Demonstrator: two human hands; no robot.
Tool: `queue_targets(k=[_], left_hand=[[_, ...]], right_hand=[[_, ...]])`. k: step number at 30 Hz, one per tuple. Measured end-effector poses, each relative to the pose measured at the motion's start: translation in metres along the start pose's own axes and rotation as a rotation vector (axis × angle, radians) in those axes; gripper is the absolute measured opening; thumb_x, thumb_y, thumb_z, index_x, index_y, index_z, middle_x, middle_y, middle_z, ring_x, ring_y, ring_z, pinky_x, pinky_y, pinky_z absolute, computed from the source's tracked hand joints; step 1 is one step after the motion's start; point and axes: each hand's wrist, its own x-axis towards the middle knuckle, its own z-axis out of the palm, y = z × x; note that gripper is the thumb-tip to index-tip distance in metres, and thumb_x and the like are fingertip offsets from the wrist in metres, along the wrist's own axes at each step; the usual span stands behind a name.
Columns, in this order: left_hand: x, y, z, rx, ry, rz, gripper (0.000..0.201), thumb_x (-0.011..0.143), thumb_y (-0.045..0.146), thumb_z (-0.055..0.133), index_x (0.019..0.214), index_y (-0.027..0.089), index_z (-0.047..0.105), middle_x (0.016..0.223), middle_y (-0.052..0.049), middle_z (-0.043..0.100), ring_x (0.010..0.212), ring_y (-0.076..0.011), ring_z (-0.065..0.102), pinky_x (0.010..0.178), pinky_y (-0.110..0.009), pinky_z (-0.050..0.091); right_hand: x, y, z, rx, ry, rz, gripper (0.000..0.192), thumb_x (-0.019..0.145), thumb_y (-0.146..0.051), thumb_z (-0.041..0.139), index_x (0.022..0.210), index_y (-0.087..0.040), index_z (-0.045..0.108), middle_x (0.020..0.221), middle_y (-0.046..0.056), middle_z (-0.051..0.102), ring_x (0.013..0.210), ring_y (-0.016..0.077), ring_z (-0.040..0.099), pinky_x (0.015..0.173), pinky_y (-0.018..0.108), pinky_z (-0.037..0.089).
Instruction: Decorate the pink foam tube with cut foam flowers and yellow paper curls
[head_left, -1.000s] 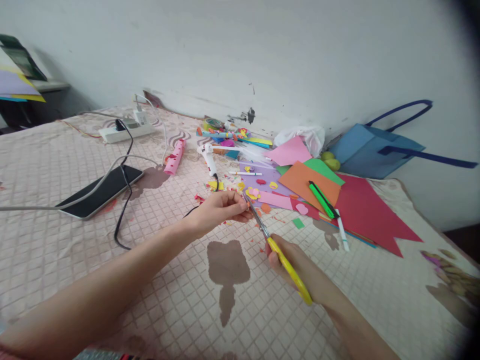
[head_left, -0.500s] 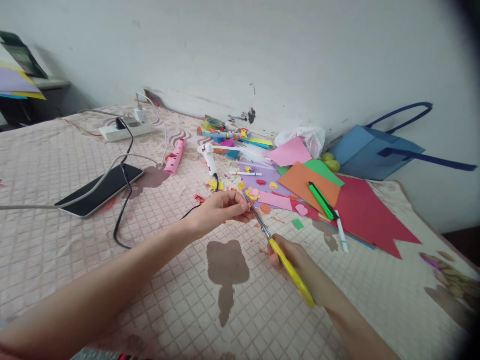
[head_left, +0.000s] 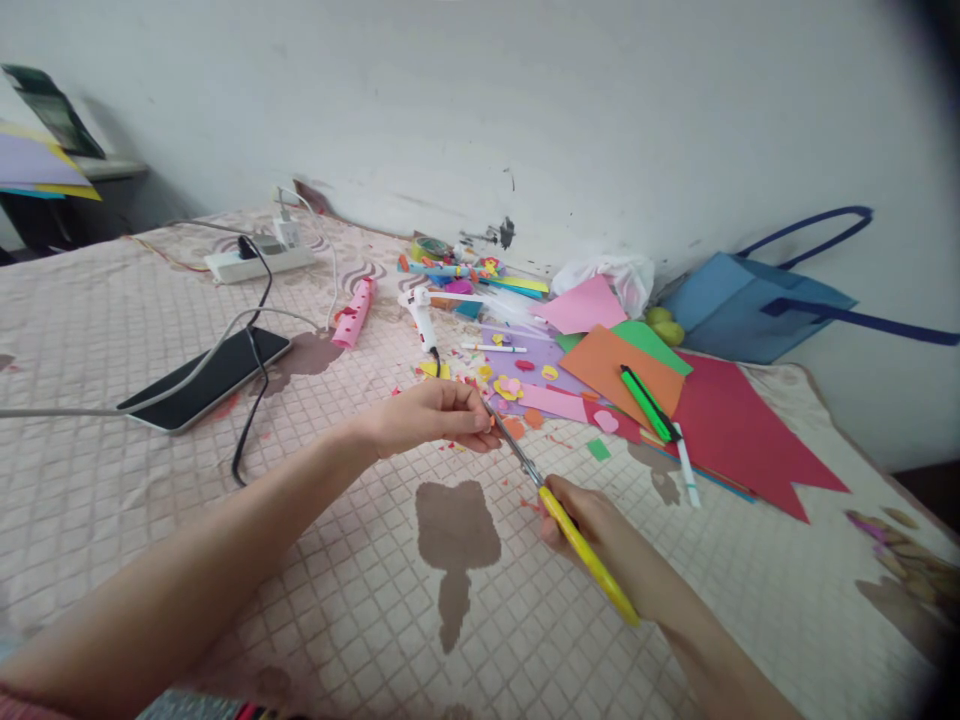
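While right hand (head_left: 592, 525) grips scissors (head_left: 559, 510), left hand (head_left: 431, 415) pinches scrap (head_left: 493, 421).

The right hand (head_left: 600, 525) grips yellow-handled scissors (head_left: 555, 505), blades reaching the left hand (head_left: 431, 415), whose fingertips pinch a small orange paper scrap (head_left: 493, 421). Beyond both hands lie coloured paper sheets (head_left: 675, 400); a tablet (head_left: 206, 378) lies left of them.

Ahead of you a quilted bed cover (head_left: 225, 560) holds a dark tablet (head_left: 206, 378) with cables, a white power strip (head_left: 259, 262), a pink roll (head_left: 354, 313), a white glue gun (head_left: 421, 318), coloured paper sheets (head_left: 720, 420), a green marker (head_left: 645, 402), and a blue bag (head_left: 750, 305) against the wall.
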Motion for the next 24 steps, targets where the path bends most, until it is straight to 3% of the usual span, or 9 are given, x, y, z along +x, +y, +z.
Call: queue_targets(k=[6,12,24], left_hand=[[-0.001,0.003,-0.002,0.003,-0.002,-0.050,0.016,0.074,0.024,0.069,0.076,0.012,0.059,0.081,-0.006,0.069,0.081,-0.0131,0.066,0.078,-0.027,0.051],[-0.002,0.005,-0.002,-0.008,-0.003,-0.034,0.018,0.075,0.023,0.069,0.072,0.011,0.056,0.094,-0.010,0.067,0.085,-0.0133,0.065,0.078,-0.026,0.051],[0.001,0.000,-0.002,-0.011,0.027,-0.008,0.017,0.076,0.023,0.067,0.076,0.011,0.055,0.083,-0.006,0.069,0.078,-0.0116,0.066,0.072,-0.023,0.052]], right_hand=[[-0.001,0.001,0.000,-0.023,0.004,-0.001,0.016,0.078,-0.022,0.051,0.068,-0.020,0.040,0.060,-0.004,0.049,0.051,0.0091,0.043,0.047,0.022,0.032],[0.001,-0.009,-0.004,-0.014,0.027,-0.065,0.018,0.082,-0.030,0.043,0.068,-0.021,0.039,0.055,-0.004,0.041,0.046,0.0092,0.035,0.043,0.022,0.029],[-0.002,-0.004,-0.006,-0.024,-0.056,-0.082,0.012,0.083,-0.028,0.044,0.075,-0.019,0.041,0.062,-0.003,0.045,0.052,0.0090,0.037,0.047,0.022,0.030]])
